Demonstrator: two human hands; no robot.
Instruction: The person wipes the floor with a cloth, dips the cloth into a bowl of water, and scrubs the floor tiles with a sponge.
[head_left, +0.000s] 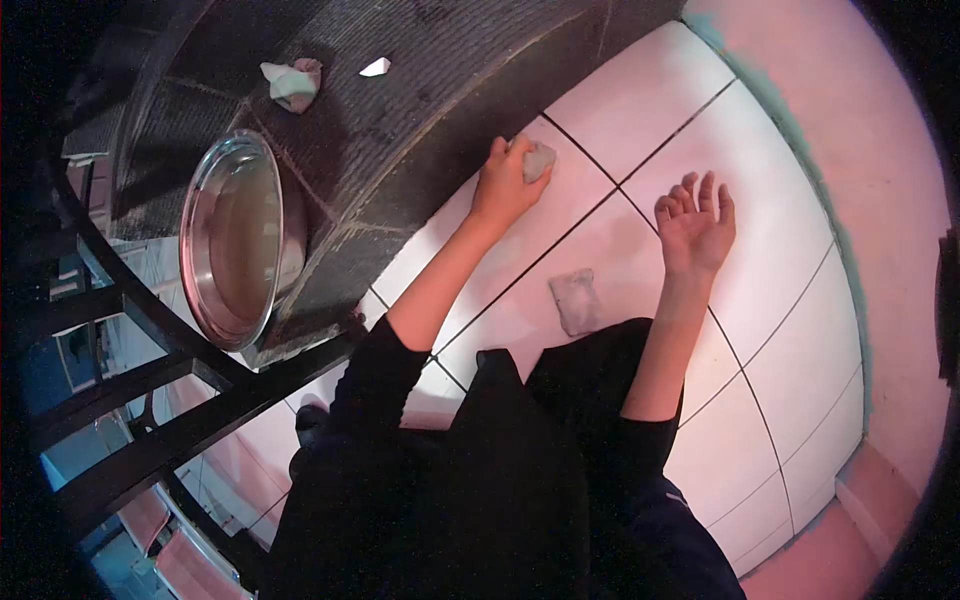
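Observation:
My left hand (pixel 508 185) is closed around a greyish lump (pixel 539 160), which looks like a bunched rag, at the white tile floor beside the dark step. Whether it presses on the tile I cannot tell. My right hand (pixel 697 225) is held palm up over the tiles, fingers loosely curled and apart, with nothing in it. Between my forearms, near my knees, a flat greyish-white square piece (pixel 575 302) lies on the floor; it could be a folded cloth.
On the dark ribbed step (pixel 430 110) stands a metal basin (pixel 240 240) of cloudy water. Beyond it lie a crumpled cloth (pixel 294 86) and a small white scrap (pixel 375 67). A black railing (pixel 190 430) runs at left; a pink wall (pixel 890 210) curves along the right.

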